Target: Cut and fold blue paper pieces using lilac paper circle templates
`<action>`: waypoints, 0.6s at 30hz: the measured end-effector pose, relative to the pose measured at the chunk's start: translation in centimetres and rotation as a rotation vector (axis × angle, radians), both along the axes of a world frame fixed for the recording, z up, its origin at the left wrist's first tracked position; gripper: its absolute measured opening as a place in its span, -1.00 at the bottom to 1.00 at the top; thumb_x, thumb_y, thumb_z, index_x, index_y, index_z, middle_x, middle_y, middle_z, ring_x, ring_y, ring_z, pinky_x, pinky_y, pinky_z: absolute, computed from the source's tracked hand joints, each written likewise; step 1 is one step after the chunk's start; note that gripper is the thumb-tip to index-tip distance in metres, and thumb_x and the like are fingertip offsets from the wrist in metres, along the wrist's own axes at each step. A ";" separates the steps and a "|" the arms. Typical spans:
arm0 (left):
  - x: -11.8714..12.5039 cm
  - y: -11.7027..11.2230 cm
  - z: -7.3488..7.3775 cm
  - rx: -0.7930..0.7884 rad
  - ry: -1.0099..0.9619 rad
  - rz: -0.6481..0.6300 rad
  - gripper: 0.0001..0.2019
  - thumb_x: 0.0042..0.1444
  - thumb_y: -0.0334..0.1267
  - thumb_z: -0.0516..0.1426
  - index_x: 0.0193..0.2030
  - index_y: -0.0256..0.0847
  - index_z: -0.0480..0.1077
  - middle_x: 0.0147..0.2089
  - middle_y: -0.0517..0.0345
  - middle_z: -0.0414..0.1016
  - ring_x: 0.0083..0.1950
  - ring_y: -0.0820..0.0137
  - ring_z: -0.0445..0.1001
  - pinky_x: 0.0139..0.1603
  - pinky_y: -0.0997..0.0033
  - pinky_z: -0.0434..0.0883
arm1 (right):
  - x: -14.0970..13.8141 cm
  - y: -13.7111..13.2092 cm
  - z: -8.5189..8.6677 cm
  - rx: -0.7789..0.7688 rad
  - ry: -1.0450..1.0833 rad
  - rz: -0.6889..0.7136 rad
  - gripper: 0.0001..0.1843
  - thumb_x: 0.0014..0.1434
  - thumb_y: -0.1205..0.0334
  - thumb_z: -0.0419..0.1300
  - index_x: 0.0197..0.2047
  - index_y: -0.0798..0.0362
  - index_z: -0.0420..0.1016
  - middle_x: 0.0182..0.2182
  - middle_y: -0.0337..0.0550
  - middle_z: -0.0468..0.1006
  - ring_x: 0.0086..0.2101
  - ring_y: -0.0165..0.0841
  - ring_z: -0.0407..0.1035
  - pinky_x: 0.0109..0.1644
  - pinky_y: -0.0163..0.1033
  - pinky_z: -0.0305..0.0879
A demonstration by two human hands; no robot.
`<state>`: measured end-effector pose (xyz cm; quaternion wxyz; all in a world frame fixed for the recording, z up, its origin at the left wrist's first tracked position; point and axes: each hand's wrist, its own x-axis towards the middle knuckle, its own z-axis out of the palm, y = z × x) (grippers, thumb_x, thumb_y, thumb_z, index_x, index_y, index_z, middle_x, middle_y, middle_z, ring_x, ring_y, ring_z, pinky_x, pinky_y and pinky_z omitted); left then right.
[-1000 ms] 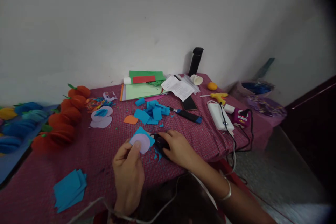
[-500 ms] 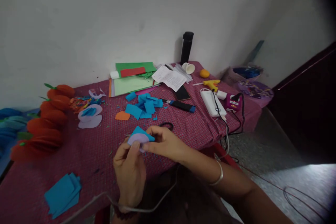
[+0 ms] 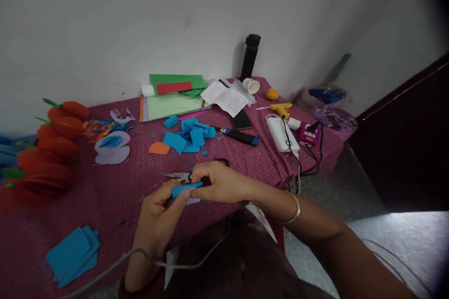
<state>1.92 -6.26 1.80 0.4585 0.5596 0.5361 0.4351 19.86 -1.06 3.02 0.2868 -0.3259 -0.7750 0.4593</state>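
My left hand pinches a folded blue paper piece with a pale lilac circle under it, held edge-on just above the table's near edge. My right hand is closed on the same paper from the right side. Black-handled scissors lie on the red checked cloth right behind my fingers, blades pointing left, one handle loop showing past my right hand.
Blue paper scraps and an orange piece lie mid-table. Blue squares sit near left. Orange paper pumpkins line the left. Coloured sheets, a black bottle, a glue gun and a power bank stand behind.
My right hand left the scissors on the table and came onto the blue paper. The paper turned from facing me to edge-on and both hands dropped lower; the view swung left.
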 end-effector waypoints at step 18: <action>-0.4 0.3 0.1 -0.090 -0.806 0.439 -0.88 -0.26 -0.34 0.36 -0.54 -0.22 0.51 -0.52 0.24 0.56 -0.48 0.49 0.47 -0.34 0.51 0.48 | 2.8 -1.2 -1.8 0.563 -0.793 -0.055 -0.65 0.15 0.29 0.17 0.03 0.08 0.41 -0.13 0.03 0.41 -0.12 -0.14 0.30 -0.06 -0.05 0.24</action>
